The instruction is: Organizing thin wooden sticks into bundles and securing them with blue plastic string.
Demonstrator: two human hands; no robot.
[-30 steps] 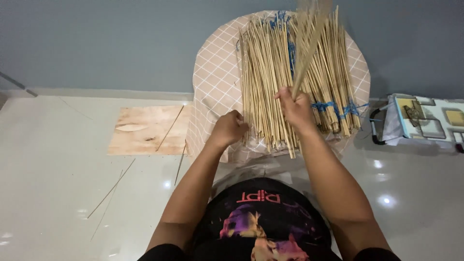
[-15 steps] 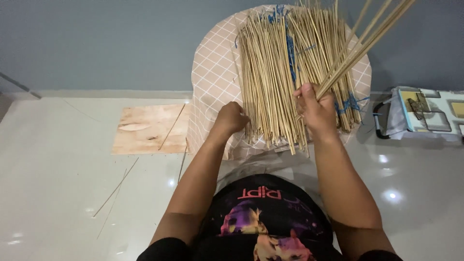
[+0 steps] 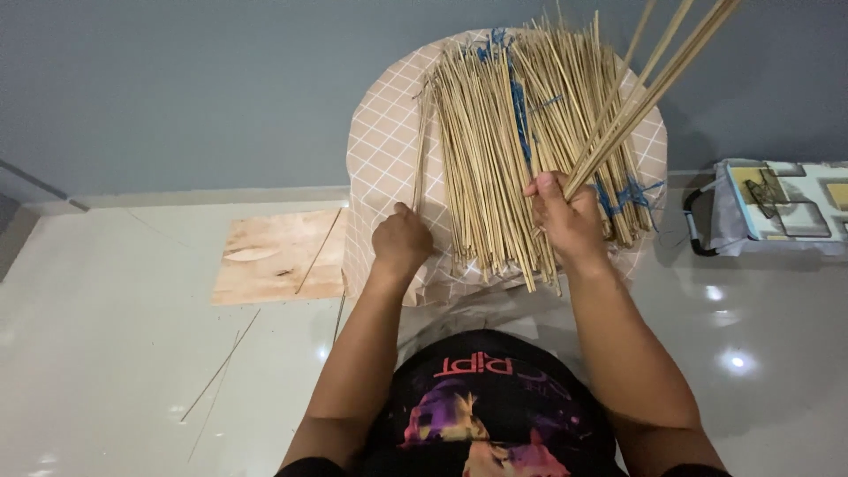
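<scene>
The right hand (image 3: pixel 565 216) keeps its grip pressed around a small bunch of sticks (image 3: pixel 649 84), now swung up to the right, while the left hand (image 3: pixel 402 243), having moved leftward, pinches one single stick (image 3: pixel 419 150) beside the big pile (image 3: pixel 521 150) on the checkered tabletop (image 3: pixel 384 141).

Matt bamboo sticks (image 3: pixel 495 159) — glossy floor (image 3: pixel 115 353) — raw plywood board (image 3: pixel 278 256).

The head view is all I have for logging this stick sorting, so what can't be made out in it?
- Raised sticks in the right hand: tips cut off by the top edge.
- Stool top: mostly covered by the stick pile; legs hidden.
- Left hand: fingers curled under, grip unclear.
- Patterned bag: cut off by the right edge.
</scene>
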